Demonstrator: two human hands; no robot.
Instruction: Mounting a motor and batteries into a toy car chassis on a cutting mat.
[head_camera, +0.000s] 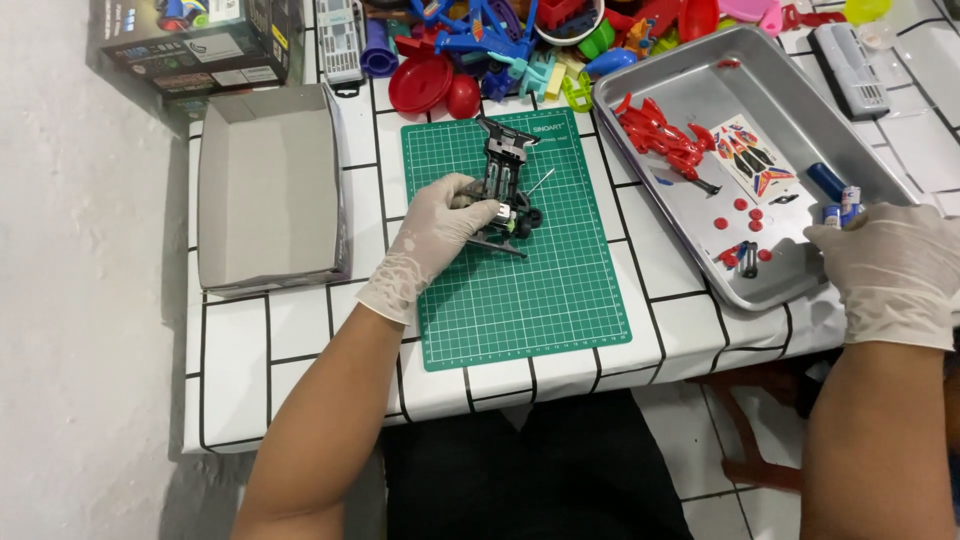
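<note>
My left hand (432, 240), in a white glove, grips a black toy car chassis (505, 185) that rests on a green cutting mat (520, 290). My right hand (893, 265), also gloved, hovers over the near right corner of a metal tray (690, 90) and pinches small blue-and-white cylinders (842, 208), which look like batteries. In the tray lie a red car body shell (660, 132), a sticker sheet (752, 158), several small red round parts (745, 212) and a blue cylinder (825, 180).
An open grey cardboard box lid (268, 190) lies left of the mat. A printed box (190, 45) stands at the back left. A heap of colourful plastic toy parts (520, 45) fills the back edge. The white tiled table (300, 380) ends near my body.
</note>
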